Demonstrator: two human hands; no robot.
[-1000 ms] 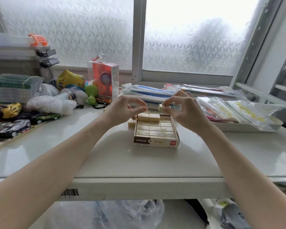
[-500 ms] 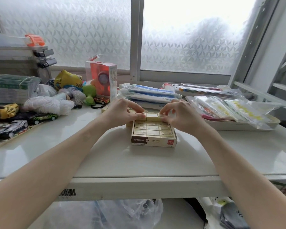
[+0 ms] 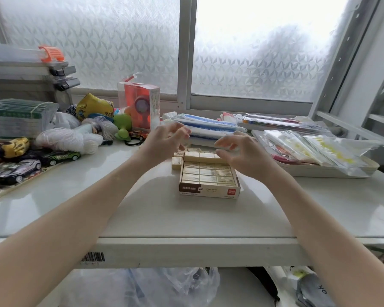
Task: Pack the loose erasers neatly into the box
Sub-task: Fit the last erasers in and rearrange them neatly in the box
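Observation:
A low cardboard eraser box (image 3: pixel 208 192) lies on the white table, filled with rows of cream erasers (image 3: pixel 207 175). A raised row of erasers (image 3: pixel 200 156) stands along its far end. Several loose erasers (image 3: pixel 177 162) lie just left of and behind the box. My left hand (image 3: pixel 164 141) hovers above the box's far left corner with fingers loosely spread and holds nothing. My right hand (image 3: pixel 237 151) hovers over the far right corner, fingers relaxed, also empty.
Toy cars (image 3: pixel 53 156), white yarn (image 3: pixel 69 140) and an orange packaged toy (image 3: pixel 140 105) crowd the left. Stacked plastic-wrapped packs (image 3: pixel 206 127) lie behind the box. A white tray (image 3: pixel 319 171) of bagged items sits at right. The table edge (image 3: pixel 186 251) is near me.
My right hand brought one eraser down to the box's far row, both hands pressed it in, and now both have lifted off with fingers spread.

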